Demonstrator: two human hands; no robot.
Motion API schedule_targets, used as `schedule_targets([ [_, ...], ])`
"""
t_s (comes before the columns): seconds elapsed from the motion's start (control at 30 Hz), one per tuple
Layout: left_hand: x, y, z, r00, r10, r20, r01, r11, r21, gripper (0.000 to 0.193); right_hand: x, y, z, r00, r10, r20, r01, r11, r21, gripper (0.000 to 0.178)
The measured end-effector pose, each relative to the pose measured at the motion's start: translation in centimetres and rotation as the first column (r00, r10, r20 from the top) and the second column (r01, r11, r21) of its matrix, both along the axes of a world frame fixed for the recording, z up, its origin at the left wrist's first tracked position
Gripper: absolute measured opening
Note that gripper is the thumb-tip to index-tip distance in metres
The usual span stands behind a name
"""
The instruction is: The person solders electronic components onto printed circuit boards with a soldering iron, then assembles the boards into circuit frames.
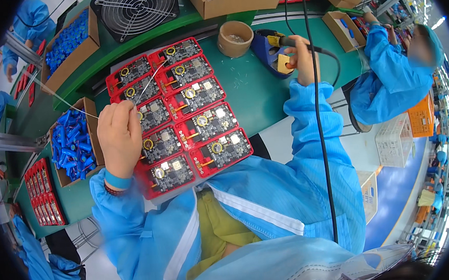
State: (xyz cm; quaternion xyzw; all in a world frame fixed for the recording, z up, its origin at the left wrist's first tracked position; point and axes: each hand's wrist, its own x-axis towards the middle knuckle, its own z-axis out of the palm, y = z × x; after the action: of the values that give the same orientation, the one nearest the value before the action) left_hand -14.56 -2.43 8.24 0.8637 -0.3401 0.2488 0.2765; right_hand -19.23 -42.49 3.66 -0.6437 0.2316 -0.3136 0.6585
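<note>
- Had left grip (120, 134) pinched tight on the wire (150, 84), slanting up-right over the boards (203, 93).
- Had right grip (305, 64) curled round the iron (286, 41), pointing left at the stand (264, 50).
- Saw boards left of iron, way nearer left grip.

Bright, even white light covers the green flat bench (259, 109); white strip lights (438, 23) glare at right. The 10 black rectangular circuit boards (206, 93) look sharp; distortion bends edges toward a black rim.
</note>
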Motion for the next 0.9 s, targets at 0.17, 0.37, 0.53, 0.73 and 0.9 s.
schedule_targets([
  [0.17, -0.8, 0.8, -1.0, 0.988, 0.106, -0.109, -0.117, 0.988, -0.103, 0.005, -3.2, 3.0, 0.3, 0.945, -0.11, 0.308, 0.209, 0.927, -0.311, 0.02],
  [0.37, -1.7, 0.3, -2.0, 0.969, 0.056, -0.242, -0.094, 0.984, -0.151, 0.004, -1.0, 6.6, -2.5, 0.973, 0.215, 0.089, -0.089, 0.698, -0.71, 0.028],
  [0.53, -4.7, 1.5, -1.1, 0.927, 0.088, -0.365, -0.155, 0.975, -0.158, 0.007, -2.7, 7.6, -1.0, 0.962, 0.244, 0.122, -0.179, 0.902, -0.392, 0.021],
  [0.73, -9.8, 3.1, -1.1, 0.931, 0.036, -0.363, -0.103, 0.98, -0.168, 0.013, -8.1, 9.7, 1.2, 0.714, 0.693, 0.1, -0.565, 0.655, -0.502, 0.045],
  [0.9, -12.4, 2.3, -2.4, 0.849, -0.166, -0.501, 0.11, 0.984, -0.139, 0.014, -9.8, 9.8, 3.2, 0.472, 0.881, -0.029, -0.639, 0.319, -0.7, 0.039],
])
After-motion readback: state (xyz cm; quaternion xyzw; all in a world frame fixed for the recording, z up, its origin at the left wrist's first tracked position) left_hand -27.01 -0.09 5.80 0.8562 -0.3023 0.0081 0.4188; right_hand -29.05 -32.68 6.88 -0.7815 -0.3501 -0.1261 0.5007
